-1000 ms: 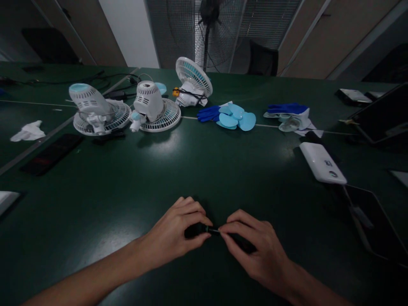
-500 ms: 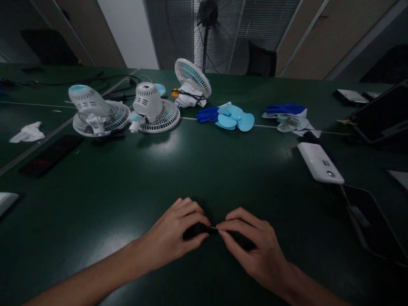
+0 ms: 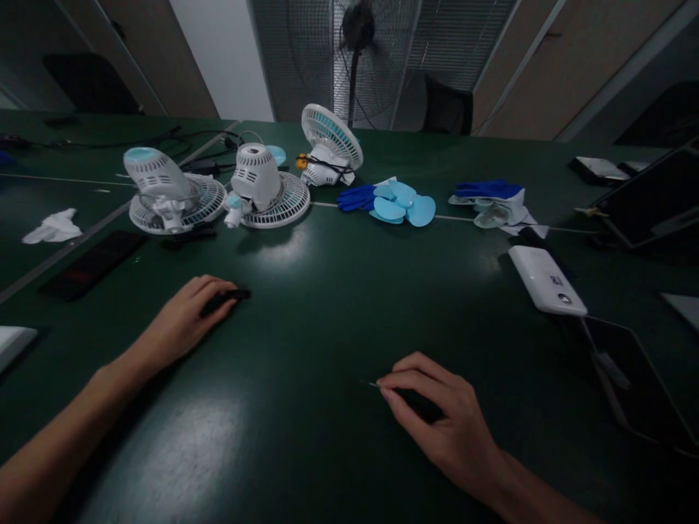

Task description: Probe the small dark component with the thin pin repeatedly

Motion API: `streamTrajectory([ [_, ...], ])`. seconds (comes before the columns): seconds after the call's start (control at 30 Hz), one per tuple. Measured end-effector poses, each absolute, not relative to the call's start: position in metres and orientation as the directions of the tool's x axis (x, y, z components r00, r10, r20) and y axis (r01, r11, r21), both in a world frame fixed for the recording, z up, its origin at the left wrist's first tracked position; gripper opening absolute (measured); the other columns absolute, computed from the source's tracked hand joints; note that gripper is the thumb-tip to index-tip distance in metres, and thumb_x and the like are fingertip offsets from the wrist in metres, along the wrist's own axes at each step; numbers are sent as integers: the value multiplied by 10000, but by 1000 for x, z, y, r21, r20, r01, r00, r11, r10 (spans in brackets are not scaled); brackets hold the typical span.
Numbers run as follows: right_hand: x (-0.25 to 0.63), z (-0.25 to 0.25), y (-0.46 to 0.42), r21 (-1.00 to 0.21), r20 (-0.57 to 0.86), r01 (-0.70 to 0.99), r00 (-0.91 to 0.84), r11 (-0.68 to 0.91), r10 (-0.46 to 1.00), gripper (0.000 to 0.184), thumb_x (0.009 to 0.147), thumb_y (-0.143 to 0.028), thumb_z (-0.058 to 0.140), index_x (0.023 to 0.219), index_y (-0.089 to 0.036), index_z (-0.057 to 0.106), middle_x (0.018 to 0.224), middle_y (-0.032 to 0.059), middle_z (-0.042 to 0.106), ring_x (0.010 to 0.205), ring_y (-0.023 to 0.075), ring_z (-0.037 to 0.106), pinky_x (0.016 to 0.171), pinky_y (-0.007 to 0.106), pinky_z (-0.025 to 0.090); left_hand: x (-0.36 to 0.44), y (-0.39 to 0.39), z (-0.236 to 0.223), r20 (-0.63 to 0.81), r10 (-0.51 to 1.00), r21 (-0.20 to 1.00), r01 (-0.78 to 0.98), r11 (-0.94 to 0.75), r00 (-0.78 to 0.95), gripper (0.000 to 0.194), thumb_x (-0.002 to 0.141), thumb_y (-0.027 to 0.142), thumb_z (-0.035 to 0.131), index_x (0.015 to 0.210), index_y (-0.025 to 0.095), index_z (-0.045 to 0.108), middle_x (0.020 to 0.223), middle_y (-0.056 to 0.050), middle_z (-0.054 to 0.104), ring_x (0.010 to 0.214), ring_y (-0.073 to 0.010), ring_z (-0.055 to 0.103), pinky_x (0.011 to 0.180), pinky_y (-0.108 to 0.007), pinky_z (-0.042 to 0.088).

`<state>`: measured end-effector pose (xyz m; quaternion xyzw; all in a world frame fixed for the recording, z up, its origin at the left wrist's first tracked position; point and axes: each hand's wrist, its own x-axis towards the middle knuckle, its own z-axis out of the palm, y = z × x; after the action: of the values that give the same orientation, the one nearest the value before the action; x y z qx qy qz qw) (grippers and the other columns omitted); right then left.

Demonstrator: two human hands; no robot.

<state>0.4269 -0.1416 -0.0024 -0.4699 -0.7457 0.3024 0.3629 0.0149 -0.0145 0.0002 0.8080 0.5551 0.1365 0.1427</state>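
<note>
My left hand (image 3: 197, 309) is closed around a black screwdriver handle (image 3: 239, 294), out to the left over the table; most of the handle is hidden by the fingers. Near the front middle, my right hand (image 3: 437, 407) pinches a thin metal screwdriver shaft (image 3: 372, 383) between thumb and forefinger. Its narrow tip points left, and the rest of it is hidden in the hand. The two hands are well apart.
Two white fan bodies (image 3: 255, 175) lie face down at the back left, and a tilted fan (image 3: 332, 138) sits behind. Light-blue fan blades (image 3: 403, 202) rest by blue gloves (image 3: 356, 197). Farther right are more gloves (image 3: 488, 191), a white power bank (image 3: 547, 280) and a dark tablet (image 3: 633, 378).
Earlier the hands were together, with the shaft bridging them. My left hand has moved away to the left and forward with the black handle; my right hand stayed with the shaft.
</note>
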Motion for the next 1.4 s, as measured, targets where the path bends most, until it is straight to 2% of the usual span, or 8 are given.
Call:
streamTrajectory([
  [0.1, 426, -3, -142, -794, 261, 476, -295, 378, 919, 169, 971, -148, 633, 1048, -242, 750, 964, 31, 695, 818, 153, 703, 694, 274, 560, -9, -6, 5, 87, 975, 331, 917, -220, 203, 442, 1023, 533, 490, 1272, 187, 605, 1186, -24, 586, 1100, -224, 580, 951, -285, 475],
  [0.27, 426, -4, -141, -782, 270, 489, -293, 387, 917, 169, 968, -149, 630, 1037, -244, 751, 950, 26, 700, 816, 155, 704, 693, 274, 555, -22, -5, 7, 72, 981, 377, 906, -192, 177, 591, 981, 658, 469, 1342, 207, 594, 1201, -36, 602, 1073, -223, 596, 893, -277, 493],
  [0.43, 425, -4, -141, -772, 273, 500, -296, 392, 915, 160, 961, -149, 637, 1032, -239, 750, 940, 28, 701, 799, 153, 707, 678, 271, 549, -51, -1, 1, -17, 1000, 385, 923, 10, -4, 952, 675, 871, 650, 1335, 186, 612, 1139, -95, 671, 943, -269, 639, 768, -339, 526],
  [0.63, 425, -2, -141, -777, 274, 497, -283, 385, 919, 161, 959, -146, 635, 1019, -237, 753, 936, 27, 702, 786, 146, 712, 674, 263, 553, -63, -2, -1, -120, 990, 393, 912, 117, -76, 843, 580, 909, 654, 1044, 209, 727, 1061, -96, 744, 900, -275, 685, 747, -336, 526],
  [0.87, 425, -2, -141, -780, 275, 490, -290, 389, 917, 166, 959, -139, 635, 1026, -235, 752, 935, 26, 701, 788, 144, 708, 673, 260, 552, -62, -2, 4, -154, 964, 397, 880, 262, -217, 844, 500, 865, 709, 1038, 216, 746, 1030, -95, 785, 911, -295, 725, 748, -336, 541],
  [1.0, 425, -4, -141, -785, 272, 483, -293, 387, 917, 169, 961, -141, 637, 1036, -240, 751, 944, 26, 702, 794, 146, 706, 675, 263, 549, -69, -1, 2, -150, 965, 337, 907, 254, -215, 685, 556, 814, 696, 909, 233, 777, 998, -83, 791, 886, -294, 728, 723, -326, 539],
  [1.2, 426, -4, -142, -789, 256, 487, -293, 374, 921, 165, 964, -143, 636, 1038, -240, 747, 951, 23, 694, 794, 139, 703, 680, 258, 547, -65, -8, 3, -52, 977, 393, 895, 210, -206, 619, 641, 754, 711, 982, 241, 769, 992, -37, 791, 864, -254, 734, 753, -296, 555],
  [1.4, 424, -2, -140, -787, 275, 474, -303, 395, 912, 161, 961, -133, 638, 1029, -233, 743, 928, 21, 693, 800, 138, 702, 684, 257, 545, -29, -16, 16, 147, 941, 585, 794, 167, -306, 547, 727, 651, 731, 1092, 244, 762, 1023, -19, 789, 940, -241, 744, 847, -303, 569],
])
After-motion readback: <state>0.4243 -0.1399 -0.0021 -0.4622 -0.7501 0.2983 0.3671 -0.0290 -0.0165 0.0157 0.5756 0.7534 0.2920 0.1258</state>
